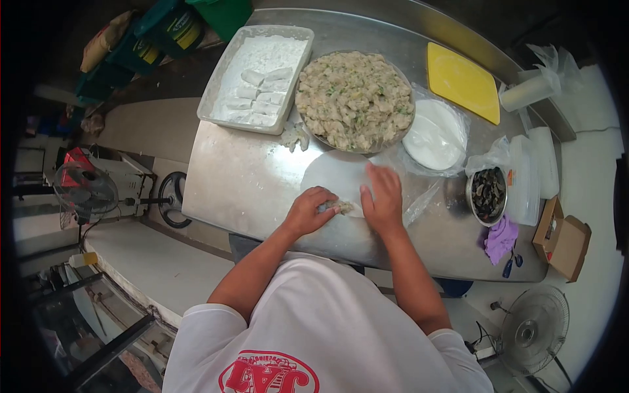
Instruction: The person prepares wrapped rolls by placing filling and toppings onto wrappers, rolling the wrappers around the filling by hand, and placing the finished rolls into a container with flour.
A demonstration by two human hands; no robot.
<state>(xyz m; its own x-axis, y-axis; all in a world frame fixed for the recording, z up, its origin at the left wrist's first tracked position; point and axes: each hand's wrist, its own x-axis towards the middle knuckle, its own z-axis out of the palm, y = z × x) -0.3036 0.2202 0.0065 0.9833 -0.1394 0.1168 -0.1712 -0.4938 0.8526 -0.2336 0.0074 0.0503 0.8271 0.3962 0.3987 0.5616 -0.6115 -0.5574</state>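
Note:
A round, translucent wrapper sheet (pixel 327 171) lies flat on the steel table in front of me. Near its front edge sits a small mound of pale filling (pixel 341 207). My left hand (pixel 309 211) is curled over the sheet's near-left edge, its fingertips against the filling. My right hand (pixel 384 200) rests at the sheet's right edge, fingers stretched forward and thumb apart. Just beyond the sheet is a large bowl heaped with chunky filling (pixel 355 99). To the right, a stack of round white wrappers (pixel 434 136) lies on plastic.
A tub (pixel 204 111) of white powder holds several coated rolls (pixel 267 98). A yellow board (pixel 462 84) lies at the back right. On the right are a metal bowl of dark pieces (pixel 488 194), a purple cloth (pixel 501 238) and an open cardboard box (pixel 567 243).

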